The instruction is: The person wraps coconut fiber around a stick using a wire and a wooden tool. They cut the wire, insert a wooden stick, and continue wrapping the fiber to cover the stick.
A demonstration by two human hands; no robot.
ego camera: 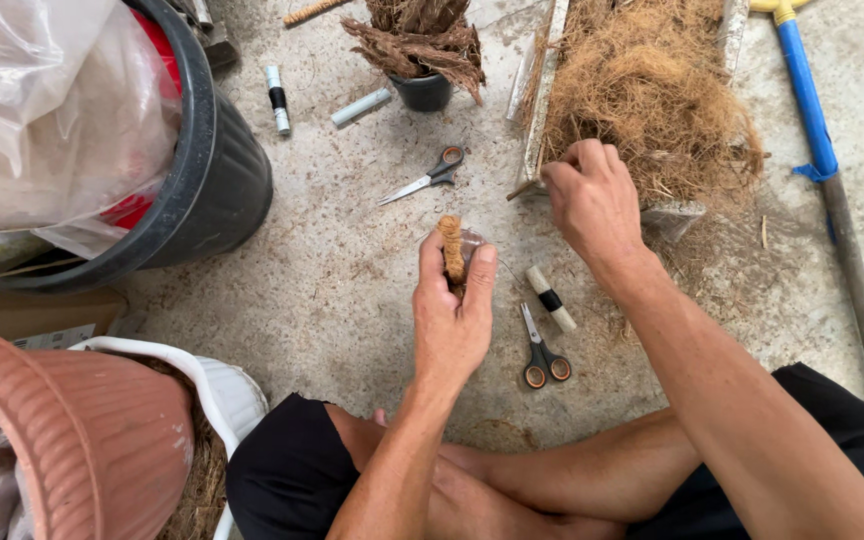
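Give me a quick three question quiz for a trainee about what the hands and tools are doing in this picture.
1. True or false: the left hand holds a small brown fibre roll upright.
2. Where is the right hand? A) on the blue handle B) at the edge of the fibre pile C) on the black tub
3. How many pairs of scissors lie on the floor?

Key
1. True.
2. B.
3. Two: one pair beyond the roll, another pair near the person's legs, beside a white spool.

Scissors (545,358) lie right of the left hand (455,320), beside a spool (550,298).
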